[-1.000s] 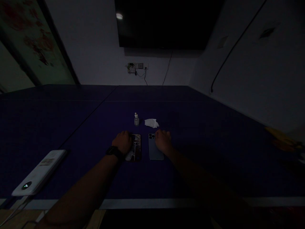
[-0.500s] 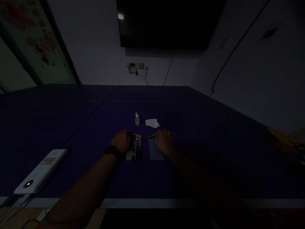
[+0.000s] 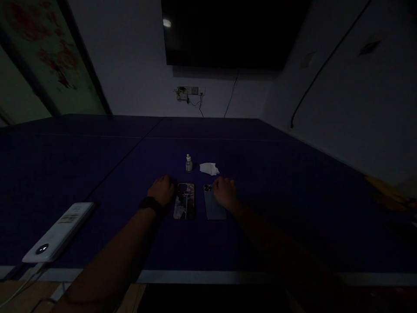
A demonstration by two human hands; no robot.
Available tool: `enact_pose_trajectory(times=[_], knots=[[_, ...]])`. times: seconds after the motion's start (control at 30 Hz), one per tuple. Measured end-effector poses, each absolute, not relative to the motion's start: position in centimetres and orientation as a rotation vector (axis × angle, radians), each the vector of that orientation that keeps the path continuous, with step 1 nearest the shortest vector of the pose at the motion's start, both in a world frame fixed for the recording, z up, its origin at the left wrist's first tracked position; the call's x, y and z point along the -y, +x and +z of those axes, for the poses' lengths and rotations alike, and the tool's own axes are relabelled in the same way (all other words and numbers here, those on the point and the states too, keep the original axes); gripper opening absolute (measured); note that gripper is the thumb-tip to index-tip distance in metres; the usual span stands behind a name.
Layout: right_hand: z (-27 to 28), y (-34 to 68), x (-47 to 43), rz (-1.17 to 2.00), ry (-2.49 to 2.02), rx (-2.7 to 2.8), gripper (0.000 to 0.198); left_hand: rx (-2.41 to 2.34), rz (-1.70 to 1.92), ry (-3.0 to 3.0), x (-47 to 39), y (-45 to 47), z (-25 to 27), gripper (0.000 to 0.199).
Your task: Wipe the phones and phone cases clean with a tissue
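Observation:
On the dark blue table lie a patterned phone case (image 3: 184,203) and, to its right, a grey-blue smartphone (image 3: 214,206) with its camera side up. My left hand (image 3: 162,190), with a dark watch on the wrist, rests just left of the case, its fingers curled and a small gap between them. Nothing shows in that hand. Over the phone's upper right edge, my right hand (image 3: 224,191) has its fingers bent onto it; the fingertips are partly hidden. Beyond them stand a small dropper bottle (image 3: 189,165) and a crumpled white wipe (image 3: 209,168).
A white power bank (image 3: 60,232) with cables lies at the left near the table's front edge (image 3: 208,277). A large dark screen (image 3: 234,34) hangs on the far wall above some sockets (image 3: 192,91). Something yellow (image 3: 387,191) lies at the right. The room is dim.
My left hand has come off the phone case and moved slightly left, showing more of the case. My right hand stays at the phone. The view has shifted a little.

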State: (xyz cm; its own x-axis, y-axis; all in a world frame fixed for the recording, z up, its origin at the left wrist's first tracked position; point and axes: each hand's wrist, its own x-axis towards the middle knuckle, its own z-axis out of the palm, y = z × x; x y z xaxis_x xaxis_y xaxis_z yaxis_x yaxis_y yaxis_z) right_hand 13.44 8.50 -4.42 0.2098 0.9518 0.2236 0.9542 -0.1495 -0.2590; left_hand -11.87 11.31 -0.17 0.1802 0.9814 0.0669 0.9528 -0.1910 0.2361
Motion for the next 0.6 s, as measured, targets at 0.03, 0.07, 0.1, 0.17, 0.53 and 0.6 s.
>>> enact_pose_trajectory(times=[0.03, 0.07, 0.1, 0.17, 0.53, 0.6], knots=[[-4.1, 13.7, -8.9, -0.017, -2.130, 1.804, 0.025, -1.911, 0.304, 2.294, -11.3, -12.0, -0.1, 0.038], [-3.6, 14.1, -9.4, -0.024, -2.106, 1.833, 0.025, -1.919, 0.301, 2.287, -11.4, -12.0, 0.0, 0.038], [-3.1, 14.4, -10.1, -0.033, -2.081, 1.863, 0.025, -1.928, 0.297, 2.278, -11.4, -12.1, 0.1, 0.038], [-1.8, 15.0, -11.5, -0.050, -2.014, 1.942, 0.026, -1.944, 0.286, 2.263, -11.5, -12.4, 0.1, 0.039], [-0.1, 14.4, -16.5, 0.033, -1.857, 2.326, 0.036, -1.985, 0.272, 2.217, -12.1, -13.1, -0.3, 0.039], [-0.2, 14.6, -16.7, 0.085, -1.898, 2.277, 0.035, -1.980, 0.283, 2.212, -12.1, -13.2, -0.3, 0.039]])
